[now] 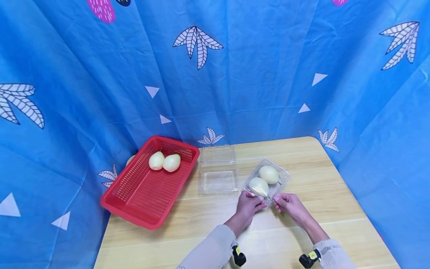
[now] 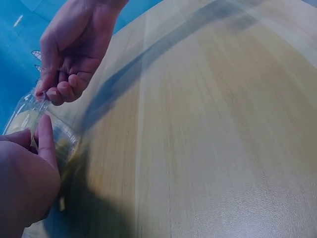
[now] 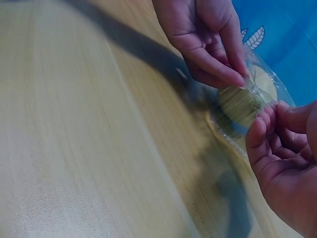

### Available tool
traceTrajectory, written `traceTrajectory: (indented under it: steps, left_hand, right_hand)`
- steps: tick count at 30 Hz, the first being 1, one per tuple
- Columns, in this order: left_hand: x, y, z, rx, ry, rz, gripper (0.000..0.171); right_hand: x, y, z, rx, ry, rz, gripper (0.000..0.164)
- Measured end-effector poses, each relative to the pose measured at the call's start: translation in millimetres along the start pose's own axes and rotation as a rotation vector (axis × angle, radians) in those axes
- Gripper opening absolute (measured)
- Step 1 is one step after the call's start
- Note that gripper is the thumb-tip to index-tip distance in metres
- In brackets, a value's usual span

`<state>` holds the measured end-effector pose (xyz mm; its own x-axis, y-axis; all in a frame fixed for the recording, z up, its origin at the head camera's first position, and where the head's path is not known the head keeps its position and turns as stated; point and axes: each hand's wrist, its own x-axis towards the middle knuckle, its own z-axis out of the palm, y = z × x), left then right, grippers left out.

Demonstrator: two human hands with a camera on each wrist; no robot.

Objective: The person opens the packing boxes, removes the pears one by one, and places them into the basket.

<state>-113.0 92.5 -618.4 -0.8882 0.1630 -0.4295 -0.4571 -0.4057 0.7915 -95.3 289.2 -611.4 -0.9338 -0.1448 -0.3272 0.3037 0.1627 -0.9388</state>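
A clear plastic clamshell box (image 1: 283, 179) with two pale, smooth, onion-like rounds (image 1: 268, 174) inside stands tilted at the table's right half. At its near left corner, my left hand (image 1: 248, 207) grips the rim between thumb and fingers. My right hand (image 1: 291, 206) pinches the near edge by thumb and curled fingers, close to the left fingertips. In the right wrist view, the thumb and fingers of both the left hand (image 3: 210, 47) and the right hand (image 3: 287, 153) meet at the box's edge (image 3: 255, 91). Whether the lid is fully closed, I cannot tell.
On the left stands a red plastic basket (image 1: 139, 190) holding two more pale rounds (image 1: 171, 163). Another pale round (image 1: 130, 160) is partly hidden behind its far wall. An opened clear clamshell box (image 1: 219, 181) lies between basket and hands. Blue patterned cloth (image 1: 262, 74) surrounds the table.
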Motion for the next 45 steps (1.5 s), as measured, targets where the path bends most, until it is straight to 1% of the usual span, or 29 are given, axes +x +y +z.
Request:
traceTrajectory:
  steps: [2,8,14,18,22,27,31,38,42,45]
  left_hand:
    - [-0.6,-0.8,0.8,0.004,-0.005,0.009,0.033]
    - [-2.0,-3.6,2.7,0.018,0.018,0.028,0.032]
    - [-3.8,-3.6,5.7,0.047,0.022,0.056,0.032]
    - [-4.6,-5.1,8.0,0.051,0.031,0.060,0.031]
    - [-5.5,-6.2,10.7,0.050,0.041,0.070,0.029]
    - [-6.1,-6.3,13.2,0.045,0.064,0.064,0.028]
    - [-6.6,-6.3,14.1,0.045,0.074,0.060,0.028]
    - [-6.8,-6.2,13.5,0.018,0.086,0.048,0.025]
    - [-7.6,-5.6,15.6,-0.003,0.092,0.051,0.025]
    - [-7.1,-5.8,17.7,-0.011,0.099,0.051,0.025]
  right_hand:
    - [-0.1,0.8,0.3,-0.004,0.006,-0.004,0.019]
    - [-0.4,2.2,1.4,-0.003,0.009,-0.016,0.020]
    - [-0.4,1.9,2.2,0.007,0.026,-0.011,0.022]
    - [-1.1,1.1,3.2,0.008,0.034,-0.007,0.023]
    - [-2.3,-0.8,5.9,0.026,0.060,0.006,0.022]
    - [-3.3,-3.5,10.3,0.067,0.098,0.034,0.021]
    - [-2.7,-5.3,13.6,0.071,0.128,0.043,0.024]
    - [-0.5,-7.2,19.6,0.078,0.174,0.032,0.030]
    - [-2.6,-6.3,19.7,0.090,0.163,0.028,0.030]
    - [-7.4,-5.1,16.5,0.072,0.123,0.025,0.028]
